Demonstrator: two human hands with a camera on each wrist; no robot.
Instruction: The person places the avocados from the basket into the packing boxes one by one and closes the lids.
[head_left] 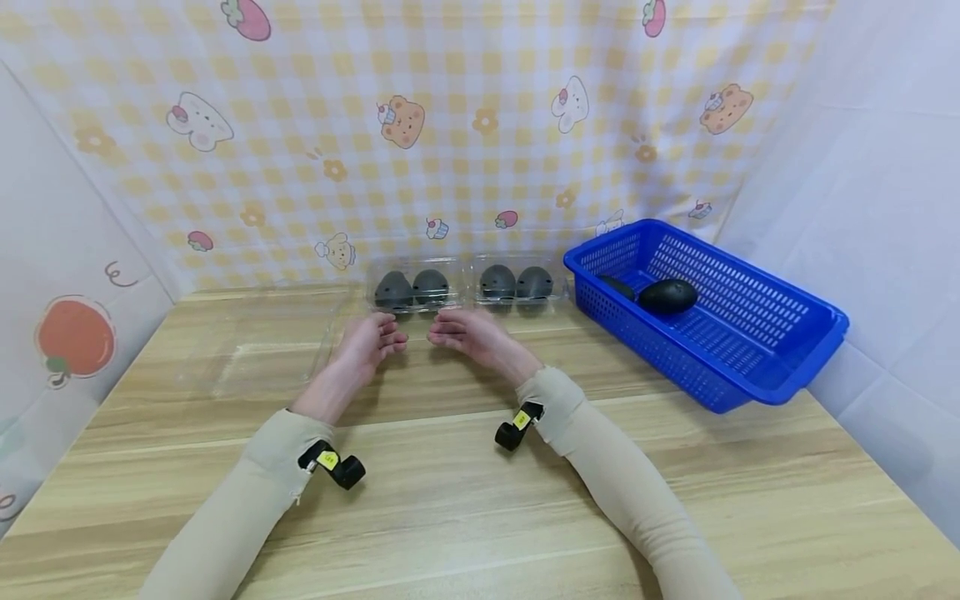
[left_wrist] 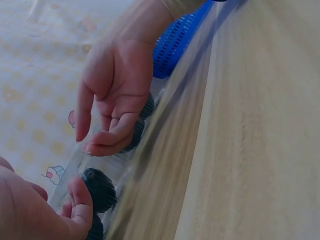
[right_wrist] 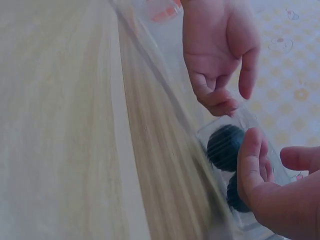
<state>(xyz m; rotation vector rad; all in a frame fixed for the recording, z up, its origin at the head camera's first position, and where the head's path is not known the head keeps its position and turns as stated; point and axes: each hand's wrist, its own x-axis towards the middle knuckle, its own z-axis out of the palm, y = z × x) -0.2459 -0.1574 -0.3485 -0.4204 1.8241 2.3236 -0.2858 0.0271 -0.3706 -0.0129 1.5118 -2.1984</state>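
Note:
Two clear plastic boxes stand side by side at the back of the table, each with two dark avocados inside. In front of the left box (head_left: 411, 263), my left hand (head_left: 366, 340) has its fingers loosely bent and holds nothing. Facing it, my right hand (head_left: 478, 337) is near the gap between that box and the right box (head_left: 517, 260), palm inward and also without anything in its grip. The left box's avocados (head_left: 393, 291) show through its plastic. In the right wrist view, an avocado (right_wrist: 226, 147) lies between both hands, behind the box wall.
A blue perforated basket (head_left: 682, 367) stands at the right with two dark avocados (head_left: 667, 296) in it. On the left, another clear plastic container (head_left: 258, 367) lies opened out on the wooden table (head_left: 450, 508). A checked, printed cloth (head_left: 480, 158) hangs behind the boxes.

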